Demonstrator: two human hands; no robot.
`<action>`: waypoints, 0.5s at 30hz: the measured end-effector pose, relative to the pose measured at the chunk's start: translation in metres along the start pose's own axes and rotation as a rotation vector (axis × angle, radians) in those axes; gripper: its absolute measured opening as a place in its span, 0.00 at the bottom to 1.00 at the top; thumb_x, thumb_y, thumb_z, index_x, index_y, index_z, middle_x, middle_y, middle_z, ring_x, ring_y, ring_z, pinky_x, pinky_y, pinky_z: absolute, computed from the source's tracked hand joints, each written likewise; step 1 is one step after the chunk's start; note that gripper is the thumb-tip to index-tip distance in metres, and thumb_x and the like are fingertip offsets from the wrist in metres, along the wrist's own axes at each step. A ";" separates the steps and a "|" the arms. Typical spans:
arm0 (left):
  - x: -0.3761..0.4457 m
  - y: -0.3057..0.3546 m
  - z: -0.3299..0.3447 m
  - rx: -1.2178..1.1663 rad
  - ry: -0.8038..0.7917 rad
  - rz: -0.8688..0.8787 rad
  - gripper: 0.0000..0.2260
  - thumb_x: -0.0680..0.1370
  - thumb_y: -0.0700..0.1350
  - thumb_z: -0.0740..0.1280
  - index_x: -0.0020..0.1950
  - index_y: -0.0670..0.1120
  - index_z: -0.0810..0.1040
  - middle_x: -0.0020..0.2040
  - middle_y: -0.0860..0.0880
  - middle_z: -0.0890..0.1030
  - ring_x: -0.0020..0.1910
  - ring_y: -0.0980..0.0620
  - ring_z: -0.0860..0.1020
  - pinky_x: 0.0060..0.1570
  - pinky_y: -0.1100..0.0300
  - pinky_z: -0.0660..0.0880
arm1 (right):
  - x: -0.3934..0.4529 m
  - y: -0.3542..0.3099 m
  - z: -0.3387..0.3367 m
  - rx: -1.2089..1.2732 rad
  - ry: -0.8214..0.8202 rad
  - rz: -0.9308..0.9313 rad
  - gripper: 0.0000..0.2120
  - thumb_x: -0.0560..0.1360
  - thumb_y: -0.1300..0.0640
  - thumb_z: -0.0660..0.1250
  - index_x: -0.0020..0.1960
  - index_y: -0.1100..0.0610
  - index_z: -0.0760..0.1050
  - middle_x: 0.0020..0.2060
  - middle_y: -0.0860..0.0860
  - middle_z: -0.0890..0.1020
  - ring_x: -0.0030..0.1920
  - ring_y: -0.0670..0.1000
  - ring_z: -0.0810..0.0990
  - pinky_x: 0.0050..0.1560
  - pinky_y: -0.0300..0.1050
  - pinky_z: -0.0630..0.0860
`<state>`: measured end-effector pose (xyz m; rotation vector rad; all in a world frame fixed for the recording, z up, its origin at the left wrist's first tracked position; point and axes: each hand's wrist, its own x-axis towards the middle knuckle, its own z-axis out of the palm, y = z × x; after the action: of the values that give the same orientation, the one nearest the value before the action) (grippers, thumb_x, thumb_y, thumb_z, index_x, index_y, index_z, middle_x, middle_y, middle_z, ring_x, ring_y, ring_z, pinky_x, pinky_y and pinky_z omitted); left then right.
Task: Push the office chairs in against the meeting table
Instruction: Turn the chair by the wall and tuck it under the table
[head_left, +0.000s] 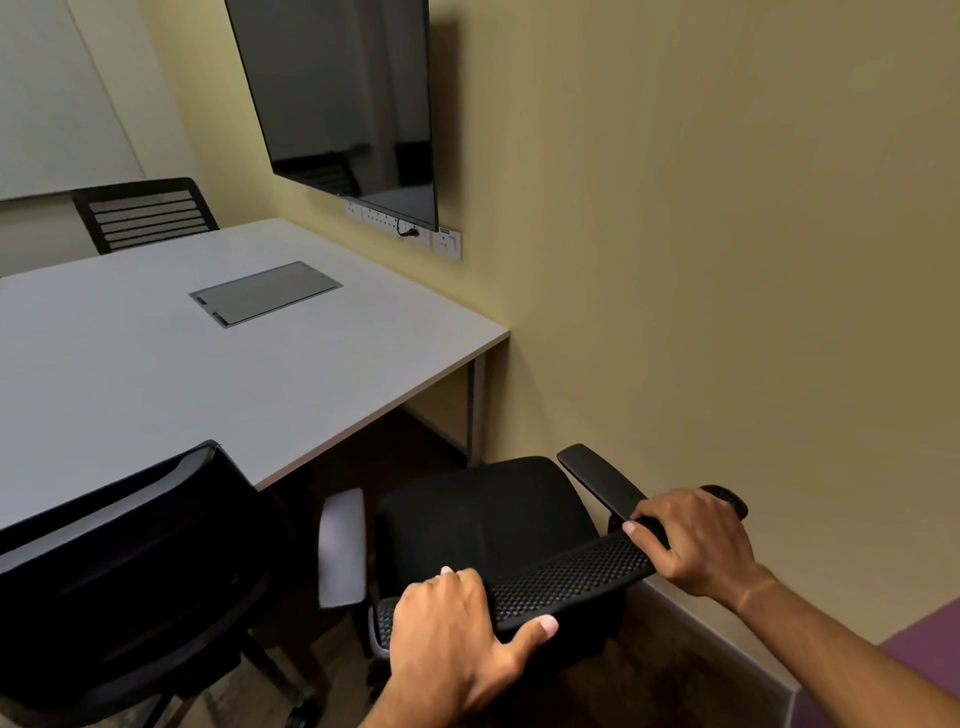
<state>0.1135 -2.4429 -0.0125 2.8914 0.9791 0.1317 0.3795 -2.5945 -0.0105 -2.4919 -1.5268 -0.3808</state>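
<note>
A black office chair (483, 514) with a mesh backrest stands at the lower middle, its seat facing the grey meeting table (156, 374) and a gap away from the table's near edge. My left hand (452, 634) grips the left end of the backrest's top rim. My right hand (696, 540) grips the right end of the same rim, close to the wall. A second black chair (119, 571) stands at the lower left, its back near the table edge. A third chair (145, 213) sits at the table's far side.
A beige wall (727, 260) runs close along the right of the gripped chair. A dark screen (343, 104) hangs on it above a row of sockets (410, 231). The table has a grey cable hatch (265, 293) and a metal leg (475, 410) by the wall.
</note>
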 end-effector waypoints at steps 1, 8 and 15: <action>0.004 0.001 -0.001 -0.003 -0.003 -0.011 0.42 0.60 0.85 0.37 0.39 0.50 0.68 0.38 0.52 0.71 0.36 0.52 0.69 0.38 0.55 0.63 | 0.004 0.002 0.002 -0.002 0.008 -0.001 0.22 0.73 0.36 0.54 0.40 0.48 0.80 0.31 0.45 0.79 0.34 0.46 0.77 0.34 0.44 0.72; 0.026 -0.007 0.010 -0.036 -0.001 -0.038 0.45 0.59 0.84 0.36 0.45 0.49 0.69 0.47 0.50 0.76 0.48 0.49 0.77 0.48 0.54 0.70 | 0.033 0.006 0.016 0.002 0.014 -0.027 0.21 0.73 0.36 0.55 0.40 0.48 0.80 0.31 0.44 0.79 0.34 0.46 0.76 0.34 0.44 0.71; 0.051 -0.006 0.008 -0.030 -0.001 -0.076 0.45 0.59 0.84 0.33 0.43 0.49 0.68 0.42 0.51 0.70 0.46 0.50 0.76 0.47 0.55 0.68 | 0.069 0.015 0.026 0.064 0.021 -0.070 0.20 0.73 0.37 0.56 0.42 0.48 0.81 0.32 0.44 0.80 0.35 0.46 0.78 0.35 0.46 0.75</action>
<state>0.1518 -2.4076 -0.0185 2.8230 1.0754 0.1385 0.4257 -2.5357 -0.0138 -2.3838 -1.5958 -0.3612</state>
